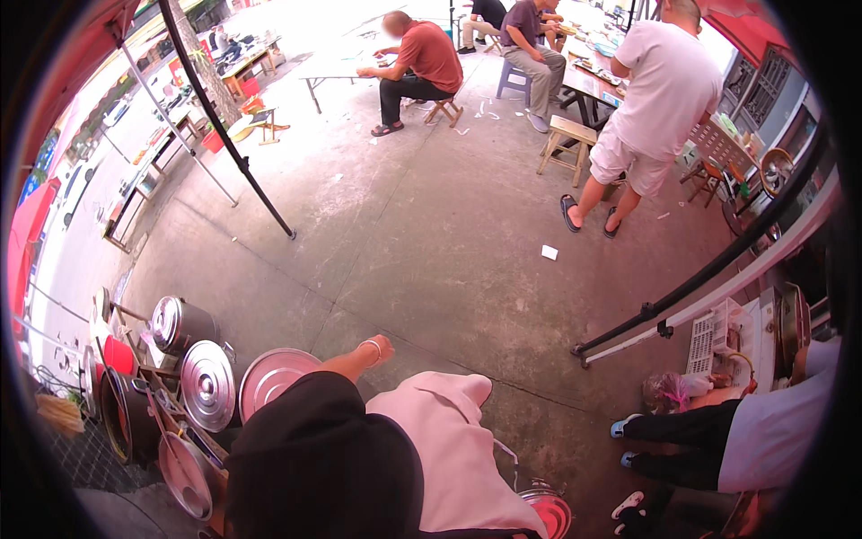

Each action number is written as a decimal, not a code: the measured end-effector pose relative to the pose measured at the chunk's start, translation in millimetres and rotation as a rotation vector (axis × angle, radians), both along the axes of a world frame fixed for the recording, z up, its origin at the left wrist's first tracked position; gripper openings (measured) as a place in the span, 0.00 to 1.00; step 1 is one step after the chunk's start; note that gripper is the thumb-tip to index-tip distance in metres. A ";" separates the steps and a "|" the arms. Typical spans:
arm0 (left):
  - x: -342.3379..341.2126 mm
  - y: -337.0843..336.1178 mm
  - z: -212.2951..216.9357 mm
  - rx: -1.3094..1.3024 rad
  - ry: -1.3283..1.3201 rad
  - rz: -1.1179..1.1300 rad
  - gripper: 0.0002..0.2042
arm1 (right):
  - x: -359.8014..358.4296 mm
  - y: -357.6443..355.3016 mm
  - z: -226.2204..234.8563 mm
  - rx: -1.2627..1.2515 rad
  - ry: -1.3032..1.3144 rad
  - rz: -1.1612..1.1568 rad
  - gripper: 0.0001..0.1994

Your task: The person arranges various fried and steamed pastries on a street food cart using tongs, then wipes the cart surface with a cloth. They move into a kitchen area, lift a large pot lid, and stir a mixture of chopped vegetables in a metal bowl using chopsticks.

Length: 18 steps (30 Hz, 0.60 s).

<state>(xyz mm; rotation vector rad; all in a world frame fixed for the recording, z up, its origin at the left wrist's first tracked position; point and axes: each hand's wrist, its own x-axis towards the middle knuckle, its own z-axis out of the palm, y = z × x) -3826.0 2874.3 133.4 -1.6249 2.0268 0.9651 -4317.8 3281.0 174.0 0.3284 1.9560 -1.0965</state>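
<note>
My left hand reaches out past the black sleeve, with a pale bracelet around the wrist. Its fingers look curled in, and nothing shows in them. It is over the concrete floor, just right of a large round metal lid. Pink cloth covers the lower middle of the view beside my sleeve. My right hand does not show. By the cloth's lower right edge is a round metal vessel with red inside, a thin metal handle above it.
Lidded metal pots, another lid and a red container crowd the left. A person stands at a counter with a white basket on the right. Ahead are tent poles, a stool and people at tables.
</note>
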 end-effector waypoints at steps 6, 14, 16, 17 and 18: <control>12.6 -22.6 43.0 0.127 0.135 0.848 0.15 | -48.5 -189.6 19.8 -0.111 0.054 0.367 0.11; 36.4 8.6 -43.7 0.346 0.016 0.728 0.11 | -81.0 -391.9 36.3 -0.190 0.010 0.691 0.06; 40.7 -9.8 -75.3 0.258 -0.018 0.513 0.10 | -97.4 -424.6 30.5 -0.169 -0.065 0.672 0.07; 15.3 -33.8 -66.5 0.229 -0.003 0.488 0.10 | -112.9 -436.6 29.5 -0.182 -0.043 0.680 0.07; -13.1 -61.5 -56.7 0.318 0.099 0.834 0.10 | -128.4 -452.4 25.3 -0.189 -0.022 0.685 0.08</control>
